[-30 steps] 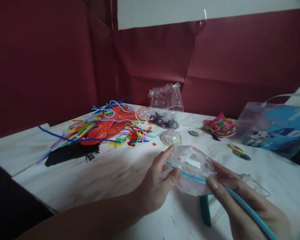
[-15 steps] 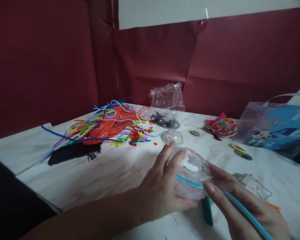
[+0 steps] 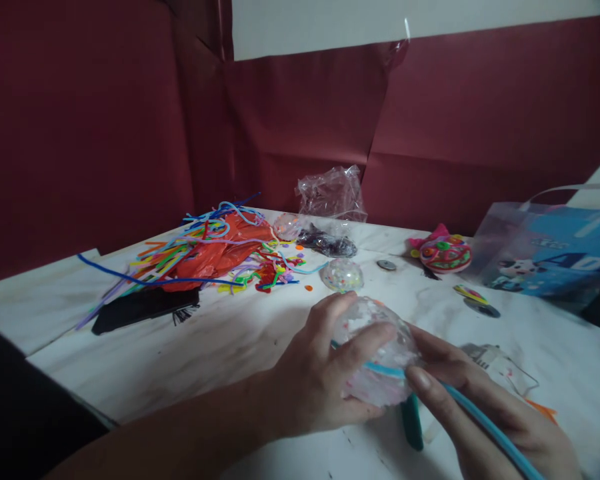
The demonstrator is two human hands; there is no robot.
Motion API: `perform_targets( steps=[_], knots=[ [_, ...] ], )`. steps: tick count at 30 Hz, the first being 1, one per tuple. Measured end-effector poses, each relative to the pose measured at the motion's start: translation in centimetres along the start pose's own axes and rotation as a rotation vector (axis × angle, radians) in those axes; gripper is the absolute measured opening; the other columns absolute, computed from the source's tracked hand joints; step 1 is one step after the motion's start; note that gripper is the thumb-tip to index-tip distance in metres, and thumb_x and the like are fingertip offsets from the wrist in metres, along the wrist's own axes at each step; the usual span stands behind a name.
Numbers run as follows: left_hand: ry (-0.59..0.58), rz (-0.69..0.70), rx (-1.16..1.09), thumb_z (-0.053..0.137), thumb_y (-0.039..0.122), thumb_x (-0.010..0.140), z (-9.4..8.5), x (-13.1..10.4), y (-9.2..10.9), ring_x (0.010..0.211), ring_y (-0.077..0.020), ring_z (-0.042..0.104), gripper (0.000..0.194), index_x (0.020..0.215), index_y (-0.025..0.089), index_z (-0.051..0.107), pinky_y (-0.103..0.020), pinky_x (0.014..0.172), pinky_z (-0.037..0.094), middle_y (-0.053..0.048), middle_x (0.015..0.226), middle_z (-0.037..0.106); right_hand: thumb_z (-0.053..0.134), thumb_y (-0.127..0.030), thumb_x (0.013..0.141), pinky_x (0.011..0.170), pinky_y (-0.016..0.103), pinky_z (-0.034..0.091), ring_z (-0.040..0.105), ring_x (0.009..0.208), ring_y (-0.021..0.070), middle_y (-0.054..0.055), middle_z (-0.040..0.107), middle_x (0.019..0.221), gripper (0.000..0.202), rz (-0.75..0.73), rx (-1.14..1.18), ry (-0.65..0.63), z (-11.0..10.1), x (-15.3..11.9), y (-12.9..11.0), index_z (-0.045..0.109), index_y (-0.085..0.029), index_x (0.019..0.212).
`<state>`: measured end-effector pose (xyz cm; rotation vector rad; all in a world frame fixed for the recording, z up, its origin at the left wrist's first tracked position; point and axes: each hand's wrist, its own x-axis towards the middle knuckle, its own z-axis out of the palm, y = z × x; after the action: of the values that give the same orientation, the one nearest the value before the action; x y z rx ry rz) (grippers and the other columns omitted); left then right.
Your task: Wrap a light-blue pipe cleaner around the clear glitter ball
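Though translucent — ball [image 3: 394, 352] in left hand [image 3: 313, 373]

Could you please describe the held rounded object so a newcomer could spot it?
Above the marbled table, find the left hand. Its fingers wrap the clear rounded object; unlike the clear dome behind, it has a light-blue strip across it.

Dim light, the paper [image 3: 80, 133] darkest at left. Glints fleck the clear bag [image 3: 333, 193]. Soft shadow darkens the table [image 3: 190, 367] below the slightly blurred ball [image 3: 373, 315].
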<state>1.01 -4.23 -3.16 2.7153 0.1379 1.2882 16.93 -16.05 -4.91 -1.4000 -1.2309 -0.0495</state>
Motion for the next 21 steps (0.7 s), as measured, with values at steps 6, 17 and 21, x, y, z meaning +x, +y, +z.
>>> perform_targets(
  steps=[6,17,21],
  knots=[
    [-0.021,0.065,0.024,0.075,0.039,0.063,-0.2,0.1,-0.1,0.128,-0.0384,0.033,0.074,0.128,0.031,0.04,-0.045,0.094,0.047,-0.009,0.147,-0.009,0.074,-0.066,0.092,0.077,0.031,0.053,0.05,0.086,0.0349,0.01,0.05,0.088,0.061,0.074,-0.021,0.087,0.4,-0.6,0.6,0.059,-0.011,0.068],
    [0.002,0.036,-0.057,0.069,0.041,0.069,0.1,0.0,-0.2,0.127,-0.0329,0.036,0.062,0.123,0.025,0.044,-0.041,0.098,0.044,-0.011,0.14,0.014,0.054,-0.031,0.108,0.094,0.006,0.028,0.041,0.106,0.0185,0.003,0.04,0.117,0.028,-0.25,0.022,-0.141,-0.6,0.4,-1.2,0.065,-0.014,0.089],
    [0.062,-0.008,-0.088,0.067,0.043,0.071,0.4,-0.2,-0.4,0.126,-0.0337,0.037,0.062,0.125,0.025,0.042,-0.043,0.097,0.045,-0.012,0.139,0.017,0.044,-0.022,0.102,0.097,0.023,0.027,0.039,0.107,0.0255,0.009,0.03,0.125,0.036,-0.413,-0.182,-0.195,-0.9,0.8,-3.4,0.065,-0.011,0.076]
  ],
)
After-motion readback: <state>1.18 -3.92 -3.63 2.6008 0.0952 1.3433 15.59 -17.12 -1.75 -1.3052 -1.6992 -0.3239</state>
